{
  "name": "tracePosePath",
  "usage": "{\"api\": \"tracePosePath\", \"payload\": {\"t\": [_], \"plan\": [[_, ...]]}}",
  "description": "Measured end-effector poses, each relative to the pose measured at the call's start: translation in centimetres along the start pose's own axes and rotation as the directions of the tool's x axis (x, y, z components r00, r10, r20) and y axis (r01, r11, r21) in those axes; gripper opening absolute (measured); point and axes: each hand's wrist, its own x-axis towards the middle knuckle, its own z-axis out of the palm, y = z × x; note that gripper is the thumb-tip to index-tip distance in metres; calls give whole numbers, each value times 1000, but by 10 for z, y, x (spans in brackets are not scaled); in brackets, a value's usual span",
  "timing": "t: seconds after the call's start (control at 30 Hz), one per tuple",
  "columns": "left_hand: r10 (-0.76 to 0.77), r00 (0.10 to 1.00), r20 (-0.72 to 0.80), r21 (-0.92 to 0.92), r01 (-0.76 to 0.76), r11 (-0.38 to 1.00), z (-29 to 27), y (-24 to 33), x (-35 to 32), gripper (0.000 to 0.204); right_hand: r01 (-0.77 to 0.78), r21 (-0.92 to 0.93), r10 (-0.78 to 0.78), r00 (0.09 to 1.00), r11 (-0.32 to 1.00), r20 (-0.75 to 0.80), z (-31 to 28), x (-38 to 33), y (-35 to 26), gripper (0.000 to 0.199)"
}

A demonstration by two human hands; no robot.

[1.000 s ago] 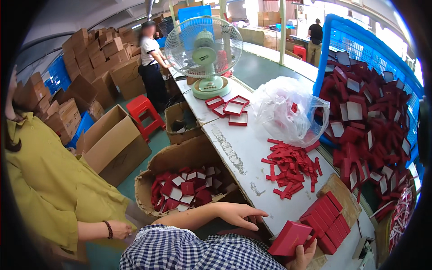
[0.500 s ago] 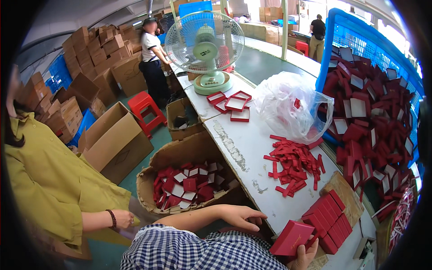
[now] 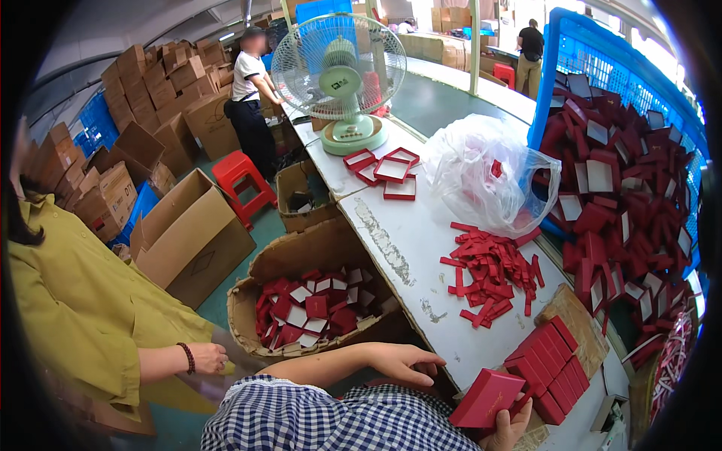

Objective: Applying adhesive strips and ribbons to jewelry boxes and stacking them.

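A red lidded gift box (image 3: 485,398) is tilted at the table's near edge, with my right hand (image 3: 510,430) gripping it by its lower right side. Left of it, my left hand (image 3: 410,364) hangs in the air, its fingers loosely bent, the thumb apart, and nothing in it. Just beyond the held box, several closed red boxes (image 3: 553,364) are stacked in tight rows on the table. Farther off lies a loose heap of small red strips (image 3: 492,274).
Left of the table, a carton (image 3: 244,304) holds red and white box parts. A blue crate (image 3: 553,75) full of red box parts rises at right. A clear plastic bag (image 3: 481,177), open red trays (image 3: 395,169) and a fan (image 3: 353,131) occupy the table. A co-worker's hand (image 3: 209,358) is at left.
My hands and the held box stay in place. The co-worker in yellow at left has shifted the hand slightly, and the person beyond the fan has moved the head and arm a little.
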Motion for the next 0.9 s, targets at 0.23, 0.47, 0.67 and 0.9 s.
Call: {"api": "tracePosePath", "payload": {"t": [0.23,0.47,0.67,0.9], "plan": [[-19,998,56,-15,20,1000,1,-8,6,64,-15,31,15,1000,999,-20,-3,-2,3,63],[22,997,80,-197,-6,980,9,-32,18,53,-46,-6,45,996,999,-82,8,-6,-7,64],[50,998,45,-213,-40,976,8,-40,27,50,-55,10,55,994,998,-89,8,-1,-4,69],[60,998,26,-191,-54,980,10,-40,26,50,-32,-16,31,998,999,-56,5,-2,-4,66]]}}
